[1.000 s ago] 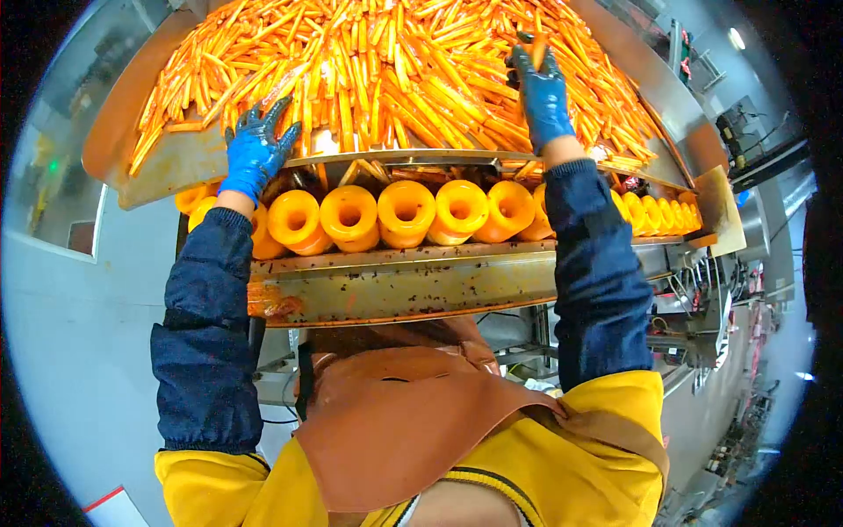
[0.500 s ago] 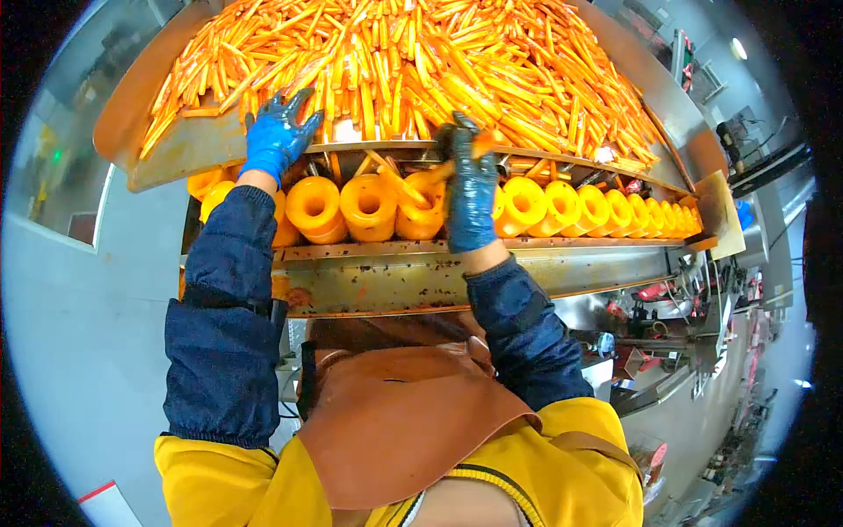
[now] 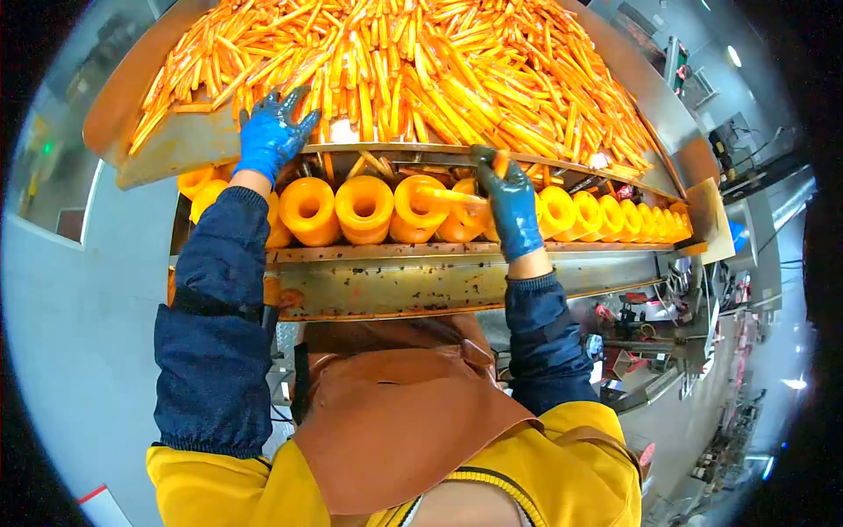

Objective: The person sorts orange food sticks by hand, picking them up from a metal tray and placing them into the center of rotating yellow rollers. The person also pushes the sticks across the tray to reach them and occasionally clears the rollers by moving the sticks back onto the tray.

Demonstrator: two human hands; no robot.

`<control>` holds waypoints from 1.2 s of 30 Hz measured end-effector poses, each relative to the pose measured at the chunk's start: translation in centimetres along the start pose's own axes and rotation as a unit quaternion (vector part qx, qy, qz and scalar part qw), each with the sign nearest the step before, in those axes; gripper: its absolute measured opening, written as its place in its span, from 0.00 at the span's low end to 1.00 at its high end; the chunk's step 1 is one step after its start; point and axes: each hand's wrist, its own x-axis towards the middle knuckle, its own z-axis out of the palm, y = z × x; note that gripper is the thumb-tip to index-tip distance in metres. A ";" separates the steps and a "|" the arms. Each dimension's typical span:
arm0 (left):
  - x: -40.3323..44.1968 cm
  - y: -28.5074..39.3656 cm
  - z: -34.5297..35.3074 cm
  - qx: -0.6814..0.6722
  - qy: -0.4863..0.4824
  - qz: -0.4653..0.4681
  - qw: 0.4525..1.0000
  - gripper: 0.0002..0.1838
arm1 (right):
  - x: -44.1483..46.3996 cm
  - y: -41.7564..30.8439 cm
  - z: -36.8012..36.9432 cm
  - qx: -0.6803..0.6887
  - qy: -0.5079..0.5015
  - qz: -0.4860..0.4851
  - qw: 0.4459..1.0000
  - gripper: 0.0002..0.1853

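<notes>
My left hand (image 3: 273, 139), in a blue glove, lies open with fingers spread at the near edge of the metal tray (image 3: 167, 158), touching the front of a heap of glossy orange sticks (image 3: 386, 70). My right hand (image 3: 511, 206), in a blue glove with dark, wet stains, is closed over the row of orange cups. An orange stick (image 3: 500, 164) shows between its thumb and fingers. Left of this hand a blurred orange stick (image 3: 455, 200) points into the mouth of an orange cup (image 3: 414, 220); whether the hand touches it I cannot tell.
More hollow orange cups (image 3: 365, 211) line up along the tray's front. Below them runs a metal trough (image 3: 421, 285) with dark specks. A few loose sticks (image 3: 373, 164) lie in the gap behind the cups. Machinery (image 3: 654, 338) stands at right.
My right hand has moved right and slightly down, away from the tray edge. A stick that leaned over a cup now lies nearly level at its mouth. My left hand stays at the tray edge.
</notes>
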 end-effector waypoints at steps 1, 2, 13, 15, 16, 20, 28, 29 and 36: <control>0.2 -0.1 0.0 -0.010 -0.007 -0.002 1.000 0.32 | 0.0 -0.1 -0.1 -0.158 -0.068 -0.091 0.981 0.16; 0.2 -0.2 0.0 -0.019 -0.015 -0.004 1.000 0.32 | -0.2 -0.1 -0.3 -0.310 -0.134 -0.178 0.924 0.18; 0.3 -0.6 0.8 -0.014 -0.014 -0.003 1.000 0.31 | 0.3 1.7 -6.6 -0.138 0.127 0.063 0.980 0.15; 0.2 -0.1 0.2 0.016 -0.020 -0.004 1.000 0.31 | -0.1 2.5 -8.1 -0.420 0.050 -0.044 0.905 0.12; 0.2 0.2 0.0 0.046 -0.022 -0.010 0.999 0.31 | -0.2 2.2 -8.4 -0.420 0.052 -0.040 0.905 0.12; 0.3 -0.6 1.1 0.036 0.019 0.015 0.999 0.29 | -0.2 -1.0 -7.0 -0.354 0.216 -0.258 0.873 0.11; 0.3 -0.8 1.3 0.025 0.033 0.027 0.999 0.29 | 1.5 -0.5 -3.7 -0.205 -0.088 -0.065 0.973 0.15; 0.4 -0.9 1.4 0.038 0.034 0.033 0.998 0.29 | 2.8 -2.1 -4.5 -0.336 -0.047 -0.087 0.936 0.17; 0.2 -0.3 0.6 0.022 0.026 0.016 0.999 0.29 | 13.1 -3.2 -6.5 -0.685 -0.148 -0.096 0.707 0.26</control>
